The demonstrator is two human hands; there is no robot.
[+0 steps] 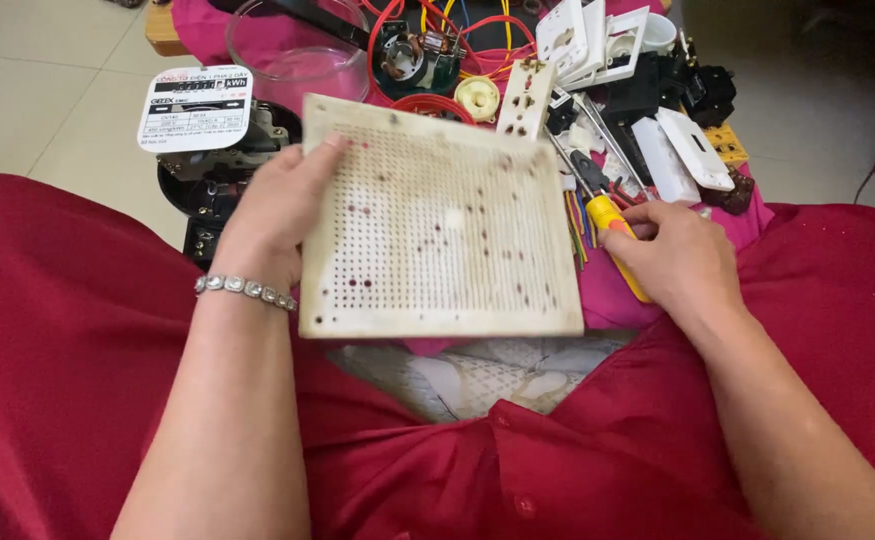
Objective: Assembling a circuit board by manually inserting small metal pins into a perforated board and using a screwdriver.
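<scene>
The left hand is gripping the perforated board's left edge; at right, the right hand is clasping a yellow-handled screwdriver.

I see the perforated board at frame centre, my left hand at its left edge. The screwdriver lies right of it under my right hand. The meter sits upper left, the switch plates upper right.

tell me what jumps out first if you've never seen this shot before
A cream perforated board, dotted with holes, fills the middle, gripped at its left edge by the left hand. To its right, the right hand holds a yellow-handled screwdriver. Behind lie red wires, white socket plates and an electricity meter.
</scene>
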